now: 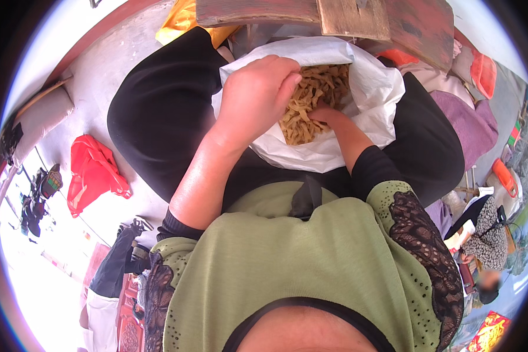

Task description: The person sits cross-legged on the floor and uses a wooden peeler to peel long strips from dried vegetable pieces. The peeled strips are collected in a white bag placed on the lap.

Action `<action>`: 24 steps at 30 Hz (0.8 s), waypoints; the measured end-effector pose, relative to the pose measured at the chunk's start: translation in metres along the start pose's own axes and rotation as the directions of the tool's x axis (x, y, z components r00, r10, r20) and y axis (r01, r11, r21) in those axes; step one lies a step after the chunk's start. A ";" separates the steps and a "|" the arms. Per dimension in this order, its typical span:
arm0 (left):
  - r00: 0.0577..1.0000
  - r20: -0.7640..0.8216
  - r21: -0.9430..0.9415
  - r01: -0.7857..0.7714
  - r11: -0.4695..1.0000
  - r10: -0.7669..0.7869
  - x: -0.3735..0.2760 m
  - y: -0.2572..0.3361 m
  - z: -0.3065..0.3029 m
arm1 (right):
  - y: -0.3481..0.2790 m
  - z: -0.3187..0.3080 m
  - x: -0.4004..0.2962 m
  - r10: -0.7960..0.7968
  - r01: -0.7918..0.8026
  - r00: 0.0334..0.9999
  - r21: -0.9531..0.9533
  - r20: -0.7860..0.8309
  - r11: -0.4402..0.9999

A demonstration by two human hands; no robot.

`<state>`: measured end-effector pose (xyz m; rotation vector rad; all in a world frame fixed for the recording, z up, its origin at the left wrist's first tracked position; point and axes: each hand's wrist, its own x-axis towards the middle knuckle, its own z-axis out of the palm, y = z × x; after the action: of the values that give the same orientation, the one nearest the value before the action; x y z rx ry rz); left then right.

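Observation:
A white woven sack stands with its mouth wide between my knees, its rim rolled outward. Inside lie many tan, dried-looking strips. My right hand reaches into the sack from the lower right, its fingers sunk among the strips; whether they grip any is hidden. My left hand is over the sack's left rim, thumb and fingers curled together near the edge of the strips. What lies under its fingers does not show.
Weathered wooden boards stand just beyond the sack. A red plastic bag lies on the floor at left. Purple cloth is at right, with an orange object beyond it. A seated person is at far right, another person at lower left.

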<state>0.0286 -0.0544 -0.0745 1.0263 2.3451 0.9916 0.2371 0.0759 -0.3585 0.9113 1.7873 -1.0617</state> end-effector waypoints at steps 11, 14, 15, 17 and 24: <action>0.988 -0.132 -0.145 0.061 0.988 -0.081 -0.001 -0.003 -0.005 | -0.048 -0.015 -0.012 -0.219 -0.326 0.892 0.898 0.396 0.295; 0.990 -0.133 -0.162 0.018 0.987 -0.040 -0.003 -0.004 -0.006 | -0.080 -0.047 -0.019 -0.393 -0.200 0.883 0.963 0.257 0.180; 0.990 -0.137 -0.169 0.010 0.986 -0.034 -0.004 -0.003 -0.006 | -0.091 -0.059 -0.028 -0.433 -0.157 0.880 0.979 0.197 0.127; 0.989 -0.141 -0.203 0.006 0.979 -0.035 -0.007 -0.001 -0.005 | -0.102 -0.078 -0.055 -0.453 -0.058 0.890 0.998 0.054 0.005; 0.999 -0.047 -0.146 -0.027 0.989 0.021 -0.012 -0.001 -0.001 | -0.095 -0.101 -0.093 -0.274 0.276 0.941 0.918 -0.198 0.286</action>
<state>0.0360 -0.0643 -0.0739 0.9868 2.2615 1.1889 0.1598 0.1177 -0.2163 1.2473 1.1901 -2.4893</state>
